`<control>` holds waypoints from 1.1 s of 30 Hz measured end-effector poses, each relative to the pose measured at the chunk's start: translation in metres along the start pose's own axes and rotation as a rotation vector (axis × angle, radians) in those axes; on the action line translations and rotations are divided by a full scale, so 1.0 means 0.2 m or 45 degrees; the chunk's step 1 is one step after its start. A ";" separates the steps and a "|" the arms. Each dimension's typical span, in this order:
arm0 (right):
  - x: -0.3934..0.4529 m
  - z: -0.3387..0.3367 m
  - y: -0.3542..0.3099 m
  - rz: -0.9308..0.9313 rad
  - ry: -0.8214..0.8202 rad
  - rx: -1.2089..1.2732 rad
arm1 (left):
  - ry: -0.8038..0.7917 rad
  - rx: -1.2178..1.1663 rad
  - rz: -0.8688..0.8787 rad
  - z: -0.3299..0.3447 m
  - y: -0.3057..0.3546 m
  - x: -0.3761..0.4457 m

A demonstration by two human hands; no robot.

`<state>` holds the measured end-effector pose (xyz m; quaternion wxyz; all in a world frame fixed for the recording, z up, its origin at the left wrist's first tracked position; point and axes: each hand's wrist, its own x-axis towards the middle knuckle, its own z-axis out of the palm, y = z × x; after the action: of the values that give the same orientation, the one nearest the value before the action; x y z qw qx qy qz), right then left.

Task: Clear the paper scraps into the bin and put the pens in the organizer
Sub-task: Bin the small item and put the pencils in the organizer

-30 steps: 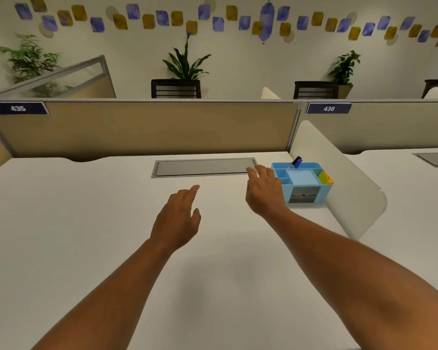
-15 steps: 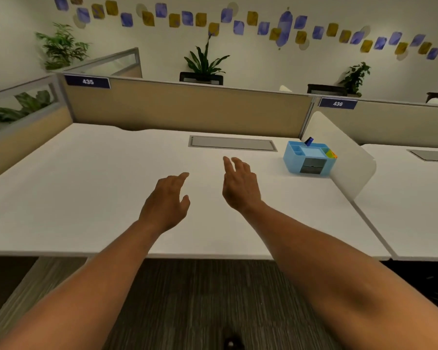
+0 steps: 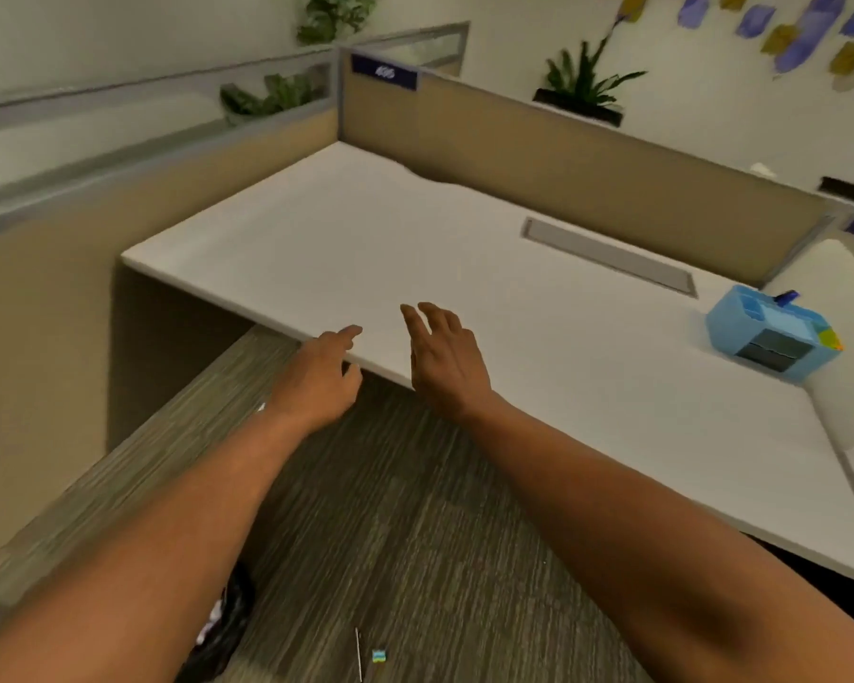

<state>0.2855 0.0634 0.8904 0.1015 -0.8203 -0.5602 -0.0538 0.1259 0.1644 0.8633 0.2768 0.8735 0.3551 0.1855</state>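
Observation:
A light blue desk organizer [image 3: 772, 335] stands at the right end of the white desk [image 3: 415, 248], with a dark blue pen cap [image 3: 787, 297] poking up from its back compartment. My left hand [image 3: 319, 382] hovers over the desk's front edge, fingers apart and holding nothing. My right hand [image 3: 447, 359] is just to its right above the desk, flat and open. A dark bin with a black liner [image 3: 227, 618] shows partly under my left forearm on the floor. A thin pen [image 3: 358, 653] and a small blue-green scrap [image 3: 379, 656] lie on the carpet at the bottom.
Tan cubicle partitions [image 3: 587, 165] close the desk at the back and left. A grey cable tray cover [image 3: 607, 256] is set in the desk. A white curved divider [image 3: 848, 386] stands right of the organizer. Striped carpet [image 3: 415, 510] lies below.
The view has swung left and down and pulled back from the desk. Both hands have drawn back from near the organizer to the desk's front edge. The floor, bin and dropped items came into view.

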 end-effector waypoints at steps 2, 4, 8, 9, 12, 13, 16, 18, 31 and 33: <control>-0.01 0.07 -0.09 -0.077 -0.080 0.032 | 0.027 -0.005 -0.107 0.00 -0.11 -0.08; -0.03 0.16 -0.16 -0.153 -0.121 0.094 | 0.016 0.013 -0.218 0.03 -0.21 -0.18; -0.11 0.37 -0.27 -0.264 -0.188 0.161 | 0.022 0.040 -0.393 0.13 -0.37 -0.37; -0.13 0.43 -0.29 -0.282 -0.216 0.162 | 0.025 0.045 -0.421 0.16 -0.38 -0.42; -0.20 0.59 -0.33 -0.299 -0.307 0.184 | 0.033 0.018 -0.486 0.28 -0.43 -0.53; -0.22 0.65 -0.34 -0.296 -0.340 0.189 | 0.020 0.002 -0.515 0.33 -0.45 -0.57; -0.29 0.84 -0.34 -0.283 -0.436 0.203 | -0.026 -0.041 -0.635 0.48 -0.54 -0.66; -0.35 0.98 -0.33 -0.282 -0.491 0.214 | -0.033 -0.070 -0.698 0.59 -0.63 -0.72; -0.82 2.11 -0.14 -0.222 -0.712 0.254 | -0.178 -0.198 -0.994 1.59 -1.26 -1.16; -0.88 2.31 -0.09 -0.173 -0.737 0.286 | -0.205 -0.194 -1.022 1.76 -1.36 -1.19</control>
<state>0.1919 0.0152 0.4072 0.0240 -0.7459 -0.6218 0.2374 0.0064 0.0307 0.3916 0.4179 0.6544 0.6299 0.0196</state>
